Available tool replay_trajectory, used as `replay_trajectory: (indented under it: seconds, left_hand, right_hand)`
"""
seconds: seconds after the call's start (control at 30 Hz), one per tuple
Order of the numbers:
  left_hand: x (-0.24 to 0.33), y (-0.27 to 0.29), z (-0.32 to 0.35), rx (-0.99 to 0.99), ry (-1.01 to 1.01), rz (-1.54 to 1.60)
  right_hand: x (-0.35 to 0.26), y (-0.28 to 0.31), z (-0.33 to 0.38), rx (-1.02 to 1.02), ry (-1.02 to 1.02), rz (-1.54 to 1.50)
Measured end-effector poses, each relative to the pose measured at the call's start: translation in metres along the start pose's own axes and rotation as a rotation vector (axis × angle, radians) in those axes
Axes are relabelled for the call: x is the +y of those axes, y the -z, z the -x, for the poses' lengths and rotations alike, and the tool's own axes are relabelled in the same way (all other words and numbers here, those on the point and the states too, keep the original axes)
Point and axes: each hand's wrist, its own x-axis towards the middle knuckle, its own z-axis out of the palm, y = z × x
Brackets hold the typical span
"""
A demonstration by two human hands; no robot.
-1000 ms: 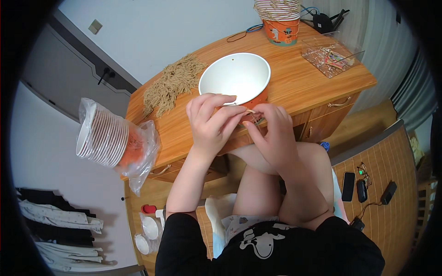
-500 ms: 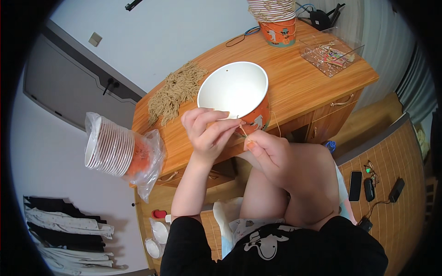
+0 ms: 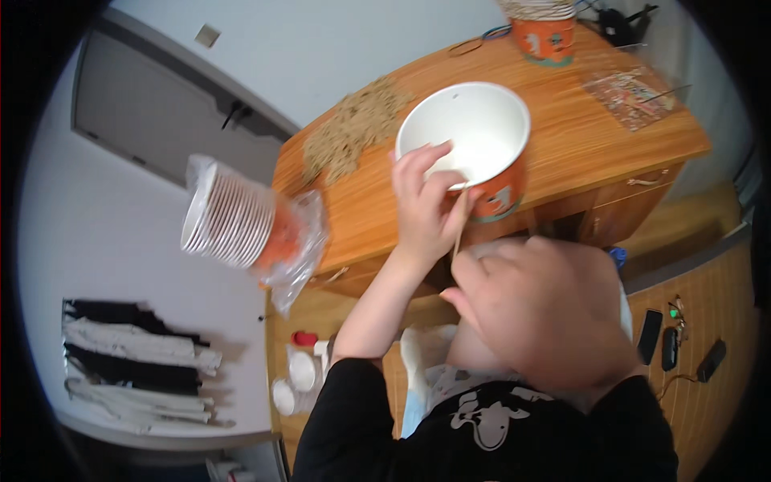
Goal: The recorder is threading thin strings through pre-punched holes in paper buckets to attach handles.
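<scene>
Pinching the near rim of a round, white-lined orange paper bucket [image 3: 486,140], mouth upward at the brown wooden desk [image 3: 626,153]'s front edge, in the left hand [image 3: 426,205] with rear fingers half spread, and curling the blurred right hand [image 3: 518,293] onto a thin tan cord [image 3: 458,241] running straight from rim toward the body.

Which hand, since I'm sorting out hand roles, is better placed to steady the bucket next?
Left, likely: the left hand is at the near edge of the bucket; the right hand is lower and apart, the cord running down toward it.
</scene>
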Motion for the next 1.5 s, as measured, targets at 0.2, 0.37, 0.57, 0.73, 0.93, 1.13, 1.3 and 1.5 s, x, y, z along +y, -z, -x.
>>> replay_trajectory:
  seconds: [0.2, 0.37, 0.57, 0.73, 0.93, 1.13, 1.3, 1.5]
  left_hand:
    - [0.016, 0.010, -0.007, 0.046, 0.021, 0.019]
    - [0.014, 0.043, -0.004, 0.029, -0.112, -0.166]
    - [0.018, 0.069, 0.007, 0.079, -0.141, -0.179]
    - [0.013, 0.113, 0.022, 0.090, -0.136, -0.327]
    - [0.011, 0.157, 0.042, 0.086, -0.194, -0.445]
    - [0.017, 0.190, 0.051, 0.017, -0.344, -0.610]
    - [0.040, 0.191, 0.034, -0.007, -0.379, -0.670]
    - [0.055, 0.198, 0.042, -0.023, -0.405, -0.809]
  right_hand:
    - [0.004, 0.018, -0.019, 0.135, 0.421, 0.428]
    - [-0.013, 0.020, -0.006, 0.091, 0.454, 0.352]
    - [-0.035, 0.027, 0.011, 0.029, 0.460, 0.325]
    - [-0.048, 0.039, 0.028, -0.022, 0.470, 0.325]
    - [-0.075, 0.061, 0.050, -0.064, 0.447, 0.321]
    - [-0.091, 0.082, 0.068, -0.061, 0.421, 0.314]
    - [-0.116, 0.095, 0.037, -0.047, 0.373, 0.320]
    - [-0.111, 0.111, 0.081, -0.036, 0.386, 0.349]
